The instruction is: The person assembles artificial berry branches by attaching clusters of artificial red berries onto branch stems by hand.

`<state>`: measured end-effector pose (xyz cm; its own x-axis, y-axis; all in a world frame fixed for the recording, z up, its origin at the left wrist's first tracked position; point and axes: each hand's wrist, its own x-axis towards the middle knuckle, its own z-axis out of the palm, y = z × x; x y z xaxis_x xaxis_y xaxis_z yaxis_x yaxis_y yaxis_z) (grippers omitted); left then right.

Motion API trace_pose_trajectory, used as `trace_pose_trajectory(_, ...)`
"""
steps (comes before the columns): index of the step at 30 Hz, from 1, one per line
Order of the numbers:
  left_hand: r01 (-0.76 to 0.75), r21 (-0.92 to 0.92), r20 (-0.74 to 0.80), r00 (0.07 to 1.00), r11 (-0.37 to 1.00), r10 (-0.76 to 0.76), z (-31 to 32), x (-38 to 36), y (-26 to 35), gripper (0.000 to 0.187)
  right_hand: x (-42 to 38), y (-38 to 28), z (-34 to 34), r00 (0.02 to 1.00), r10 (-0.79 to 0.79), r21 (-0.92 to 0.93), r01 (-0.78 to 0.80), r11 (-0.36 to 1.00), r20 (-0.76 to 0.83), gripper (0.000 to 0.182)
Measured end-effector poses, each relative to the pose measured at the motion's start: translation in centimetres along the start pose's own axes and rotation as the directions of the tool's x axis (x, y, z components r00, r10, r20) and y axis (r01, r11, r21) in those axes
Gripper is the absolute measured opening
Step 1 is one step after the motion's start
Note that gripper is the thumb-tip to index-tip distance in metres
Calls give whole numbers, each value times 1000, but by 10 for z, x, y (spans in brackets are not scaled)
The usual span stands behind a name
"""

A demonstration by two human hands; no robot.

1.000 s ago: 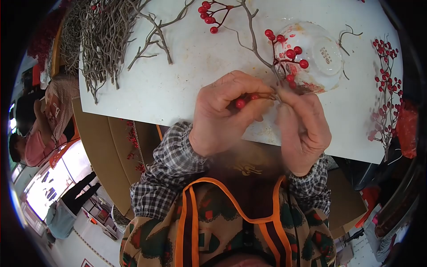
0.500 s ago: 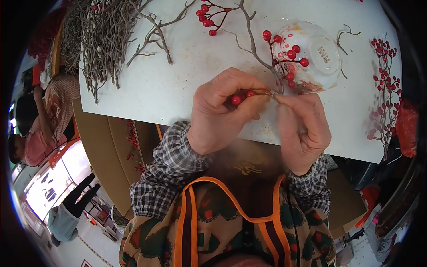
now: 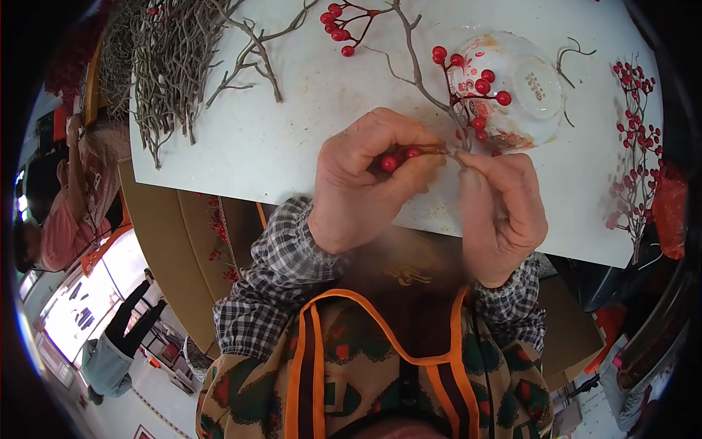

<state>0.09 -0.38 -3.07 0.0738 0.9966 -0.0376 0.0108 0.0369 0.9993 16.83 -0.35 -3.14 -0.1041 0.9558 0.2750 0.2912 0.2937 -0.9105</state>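
My left hand (image 3: 358, 186) is closed in a pinch on a small sprig of red berries (image 3: 390, 162), its thin stem pointing right toward the branch. Thumb and forefinger of my right hand (image 3: 506, 216) pinch the lower end of a grey-brown artificial branch (image 3: 418, 69). The two sets of fingertips are a short gap apart at the branch's base. From there the branch runs up across the white table, with a red berry cluster (image 3: 482, 85) on its right side and another cluster (image 3: 338, 29) near the top.
An upturned glazed bowl (image 3: 537, 88) with smeared residue lies behind the branch. Bare twigs (image 3: 172, 73) are heaped at the table's left. A berry-covered branch (image 3: 638, 146) lies along the right edge. Cardboard (image 3: 164, 241) stands below the table; other people (image 3: 110, 366) are at left.
Both hands keep their pinches; my right fingertips have shifted very slightly right, widening the gap from the left. The branch's lower part has moved slightly right. A person at left has raised an arm.
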Motion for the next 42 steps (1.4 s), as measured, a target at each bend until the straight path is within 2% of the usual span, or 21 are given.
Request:
trace_pose_trajectory(9,-33,50,4,999,998,33,-1,-1,-5,14,1,2,0,1000,-6,7,6,1000,16,22)
trace_pose_trajectory(15,-133,160,-28,990,978,139,1,0,-6,16,2,4,2,1000,-18,-28,19,999,6,22)
trace_pose_trajectory(18,-237,272,-14,968,933,250,0,2,-6,18,3,0,-1,999,-10,-57,12,998,36,21)
trace_pose_trajectory(21,-207,310,-33,973,928,228,2,1,-3,19,1,2,1,999,-23,-97,26,995,23,21)
trace_pose_trajectory(27,-187,308,-10,980,933,200,1,2,-3,19,2,3,2,998,-53,-92,55,994,23,22)
trace_pose_trajectory(33,-244,293,3,967,924,255,2,3,-8,19,4,1,2,996,-72,-144,77,987,44,22)
trace_pose_trajectory(39,-205,243,-7,977,948,213,-1,2,-2,26,7,-7,-2,995,-91,-121,95,988,39,19)
trace_pose_trajectory(40,-166,211,58,986,963,158,-5,0,1,29,6,-8,-4,994,-102,-101,105,989,32,18)
trace_pose_trajectory(42,-261,211,120,963,942,240,-10,0,6,35,8,-14,-5,994,-106,-83,105,991,-8,17)
